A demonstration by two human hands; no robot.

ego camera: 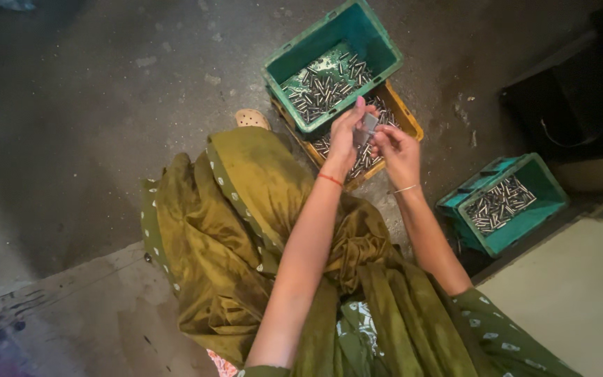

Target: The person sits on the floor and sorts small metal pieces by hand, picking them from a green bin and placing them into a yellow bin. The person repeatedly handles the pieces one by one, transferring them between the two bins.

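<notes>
Grip: left hand (344, 136) and right hand (398, 150) pinch one small grey metal piece (369, 124) between fingertips, above the yellow crate (407, 119).
Crates: green crate (378, 43) stacked on yellow; second green crate (542, 183) at right, all holding metal pins.
Surface: dark, stained concrete floor (92, 105); pale slab (581, 293) lower right.

No labels, signs or screens show; the only containers are three open plastic crates on the floor. A teal rectangular crate (333, 63) sits skewed on top of a yellow-orange crate (400, 112) just ahead of the person, both holding small metal pins. A second teal crate (504, 202), also holding pins, stands well apart to the right.
</notes>
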